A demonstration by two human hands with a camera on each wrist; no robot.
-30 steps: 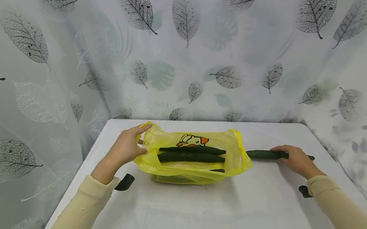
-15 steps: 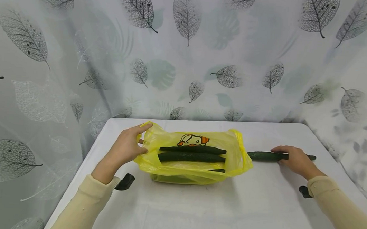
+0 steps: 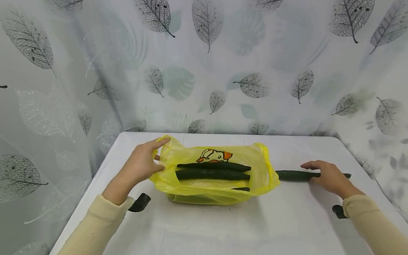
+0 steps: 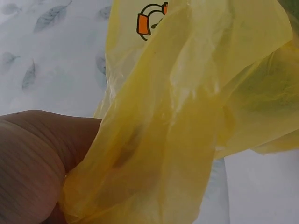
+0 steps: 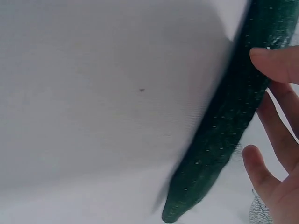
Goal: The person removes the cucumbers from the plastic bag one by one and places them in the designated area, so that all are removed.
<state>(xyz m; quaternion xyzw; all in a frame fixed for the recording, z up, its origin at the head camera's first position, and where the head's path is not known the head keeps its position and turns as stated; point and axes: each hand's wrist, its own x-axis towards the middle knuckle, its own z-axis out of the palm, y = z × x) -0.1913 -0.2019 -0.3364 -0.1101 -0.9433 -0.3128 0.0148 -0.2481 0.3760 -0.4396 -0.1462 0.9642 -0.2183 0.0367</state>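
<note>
At the left end of a yellow plastic bag [image 3: 208, 199], my left hand [image 3: 137, 166] holds the mouth apart, with thumb and fingers on its edge. The left wrist view shows the thin yellow film [image 4: 159, 140] gathered against that hand. Several dark green cucumbers [image 3: 215, 175] lie crosswise inside the bag, below a printed cartoon. Right of the bag, my right hand [image 3: 331, 180] holds another cucumber [image 3: 294, 175] from above, near its right part. In the right wrist view one fingertip [image 5: 266, 60] overlaps this cucumber's skin while other fingers lie along its edge.
A white-covered table [image 3: 233, 237] bears everything. Behind and to the left hangs a leaf-printed curtain [image 3: 206, 73]. A small black device [image 3: 140, 202] sits under the left wrist, and a similar black piece [image 3: 339, 211] is by the right one.
The right hand's fingers have shifted slightly, and the cucumber under them shows a smoother-looking side. The left hand and the bag have stayed practically in place.
</note>
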